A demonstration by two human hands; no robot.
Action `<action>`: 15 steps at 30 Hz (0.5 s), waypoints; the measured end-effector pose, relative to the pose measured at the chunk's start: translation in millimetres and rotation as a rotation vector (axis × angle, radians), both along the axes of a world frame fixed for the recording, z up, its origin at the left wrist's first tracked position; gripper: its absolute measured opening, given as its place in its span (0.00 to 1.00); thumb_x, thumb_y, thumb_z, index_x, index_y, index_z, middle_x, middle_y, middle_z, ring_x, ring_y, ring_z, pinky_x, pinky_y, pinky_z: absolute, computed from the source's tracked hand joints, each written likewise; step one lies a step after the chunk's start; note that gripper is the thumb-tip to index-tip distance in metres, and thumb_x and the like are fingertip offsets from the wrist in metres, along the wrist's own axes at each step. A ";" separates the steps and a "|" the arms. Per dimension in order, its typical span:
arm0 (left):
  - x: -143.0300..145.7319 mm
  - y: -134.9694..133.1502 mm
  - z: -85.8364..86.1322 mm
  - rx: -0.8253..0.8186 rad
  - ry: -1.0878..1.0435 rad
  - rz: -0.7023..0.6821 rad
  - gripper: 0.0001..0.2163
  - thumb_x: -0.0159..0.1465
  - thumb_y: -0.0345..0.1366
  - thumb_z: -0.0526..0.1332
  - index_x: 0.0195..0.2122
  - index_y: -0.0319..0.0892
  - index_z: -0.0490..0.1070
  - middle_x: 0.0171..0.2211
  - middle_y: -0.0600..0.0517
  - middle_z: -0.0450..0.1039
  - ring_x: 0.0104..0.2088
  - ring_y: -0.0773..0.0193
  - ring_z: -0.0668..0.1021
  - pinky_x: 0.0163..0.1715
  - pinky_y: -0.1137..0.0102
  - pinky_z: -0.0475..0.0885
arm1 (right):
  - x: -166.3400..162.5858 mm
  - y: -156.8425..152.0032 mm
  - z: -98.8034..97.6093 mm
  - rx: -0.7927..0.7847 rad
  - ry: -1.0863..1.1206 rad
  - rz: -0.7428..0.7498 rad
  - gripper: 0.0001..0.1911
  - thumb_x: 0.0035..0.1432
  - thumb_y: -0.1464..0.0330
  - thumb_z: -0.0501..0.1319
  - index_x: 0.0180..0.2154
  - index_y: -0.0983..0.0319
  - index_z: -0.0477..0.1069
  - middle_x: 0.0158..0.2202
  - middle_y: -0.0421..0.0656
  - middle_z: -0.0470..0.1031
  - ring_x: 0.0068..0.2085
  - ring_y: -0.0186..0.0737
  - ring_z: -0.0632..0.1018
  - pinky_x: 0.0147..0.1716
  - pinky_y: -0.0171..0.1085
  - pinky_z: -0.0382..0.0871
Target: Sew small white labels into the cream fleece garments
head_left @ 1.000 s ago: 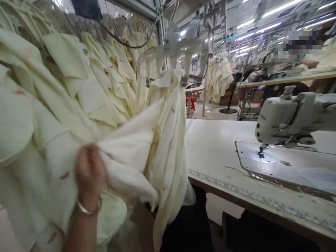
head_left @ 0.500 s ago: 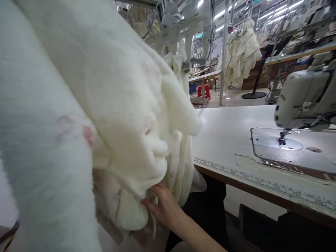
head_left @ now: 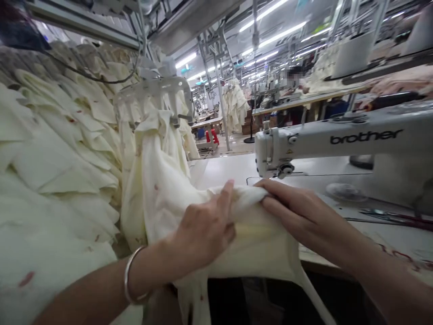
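Observation:
A soft cream garment with small reddish marks hangs from a clear hanger and is drawn across towards the sewing table. My left hand, a silver bangle on its wrist, is closed on the cloth with the index finger stretched along its upper edge. My right hand pinches the folded edge between thumb and fingers, close in front of the sewing machine. Below both hands the panel hangs down, a narrow strip trailing at its right side. The left fingertips are partly hidden.
Several more cream garments hang in a dense row on the left. The white sewing table lies behind the hands, with scissors or a similar metal tool on the right. Red thread lies near the front edge.
The view has swung and the garment no longer fills the left side. My right hand has moved from its lower folds up to the edge by the machine; my left hand has come into view.

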State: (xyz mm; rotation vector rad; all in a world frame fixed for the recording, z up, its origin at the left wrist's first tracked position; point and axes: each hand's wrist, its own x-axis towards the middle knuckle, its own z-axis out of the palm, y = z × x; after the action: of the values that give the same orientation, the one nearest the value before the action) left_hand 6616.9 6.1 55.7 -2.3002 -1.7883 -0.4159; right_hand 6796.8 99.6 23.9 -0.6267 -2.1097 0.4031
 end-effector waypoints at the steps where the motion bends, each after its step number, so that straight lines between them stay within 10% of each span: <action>1: 5.6 13.6 -1.2 -0.026 0.020 0.004 0.32 0.55 0.29 0.58 0.62 0.36 0.51 0.39 0.47 0.76 0.32 0.61 0.78 0.31 0.68 0.74 | 2.0 7.9 -5.0 0.057 -0.005 -0.049 0.11 0.58 0.67 0.48 0.29 0.59 0.67 0.20 0.36 0.68 0.21 0.34 0.71 0.19 0.32 0.63; 6: 20.6 55.8 73.7 0.234 -0.046 -0.067 0.10 0.57 0.31 0.56 0.39 0.38 0.74 0.23 0.56 0.70 0.20 0.72 0.68 0.23 0.75 0.65 | -2.0 -10.7 -37.9 0.306 0.220 -0.392 0.11 0.62 0.70 0.49 0.42 0.61 0.68 0.36 0.46 0.72 0.41 0.45 0.75 0.38 0.42 0.70; 9: 42.6 66.1 112.8 0.380 0.136 -0.049 0.10 0.57 0.31 0.54 0.28 0.39 0.76 0.16 0.58 0.58 0.21 0.73 0.66 0.26 0.74 0.63 | -18.2 -43.8 -53.9 0.192 0.295 -0.270 0.13 0.64 0.71 0.51 0.50 0.60 0.63 0.41 0.47 0.72 0.43 0.41 0.74 0.39 0.37 0.71; 15: 52.2 74.0 116.3 0.412 0.126 -0.038 0.12 0.55 0.35 0.55 0.28 0.38 0.78 0.15 0.59 0.54 0.20 0.74 0.68 0.31 0.71 0.66 | -7.6 -74.3 -116.6 -0.133 0.238 -0.073 0.09 0.63 0.70 0.54 0.44 0.57 0.67 0.36 0.41 0.74 0.37 0.35 0.77 0.36 0.29 0.73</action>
State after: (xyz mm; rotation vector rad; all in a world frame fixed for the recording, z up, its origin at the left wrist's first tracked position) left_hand 6669.0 80.1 172.0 -2.0247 -1.4427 -0.5717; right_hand 6789.2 25.3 -92.7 -0.6943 -1.8401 0.5521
